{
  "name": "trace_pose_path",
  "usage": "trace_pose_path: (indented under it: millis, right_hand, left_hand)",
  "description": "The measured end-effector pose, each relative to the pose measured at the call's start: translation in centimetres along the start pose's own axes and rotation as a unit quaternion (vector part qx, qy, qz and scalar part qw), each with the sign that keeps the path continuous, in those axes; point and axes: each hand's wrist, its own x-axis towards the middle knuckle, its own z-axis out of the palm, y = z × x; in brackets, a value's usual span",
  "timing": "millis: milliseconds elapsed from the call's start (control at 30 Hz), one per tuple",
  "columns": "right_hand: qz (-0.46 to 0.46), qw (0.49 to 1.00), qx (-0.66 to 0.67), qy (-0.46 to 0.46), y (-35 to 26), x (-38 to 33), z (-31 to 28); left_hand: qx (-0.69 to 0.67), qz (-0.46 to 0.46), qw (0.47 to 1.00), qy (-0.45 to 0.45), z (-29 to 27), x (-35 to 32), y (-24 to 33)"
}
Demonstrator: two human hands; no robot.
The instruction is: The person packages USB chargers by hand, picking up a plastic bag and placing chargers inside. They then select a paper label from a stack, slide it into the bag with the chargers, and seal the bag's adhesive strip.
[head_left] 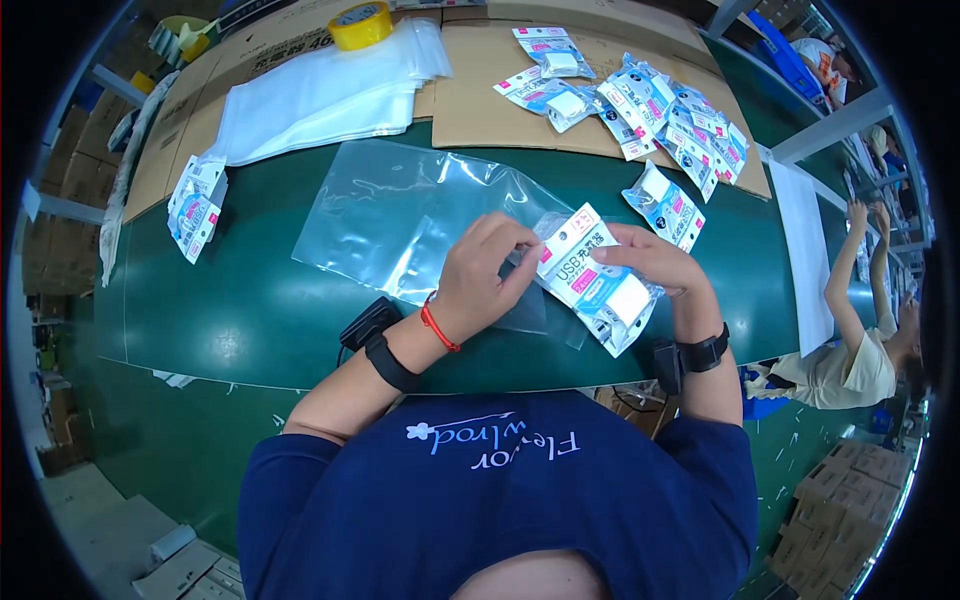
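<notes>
My right hand (655, 258) grips a packaged charger (592, 278), its thumb across the front. This flat packet is white and blue with a pink patch, and a white block shows at its lower end. My left hand (487, 272) is closed in a pinch at the packet's upper left corner, by the edge of a clear plastic bag (385, 220). Which of the two its fingertips hold is hard to make out. The bag lies flat on the green table and reaches under the left hand and the packet.
Several similar packets (690, 130) lie heaped on cardboard (480, 100) at the back right, and one packet (665, 207) sits beyond my right hand. Clear bags (320, 110) are stacked at the back left under yellow tape (360, 26). More packets (196, 210) stand far left. Another person (850, 350) is at right.
</notes>
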Motion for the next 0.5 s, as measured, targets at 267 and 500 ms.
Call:
trace_pose_path:
  millis: [267,500]
  right_hand:
    - [-0.014,0.999,0.044,-0.012,0.1,0.0,0.1]
    - [-0.034,0.997,-0.022,0.064,-0.5,-1.0,0.5]
  left_hand:
    - [0.071,0.073,0.995,0.001,0.0,0.2,0.6]
    - [0.080,0.065,0.995,0.002,-0.5,-0.4,0.3]
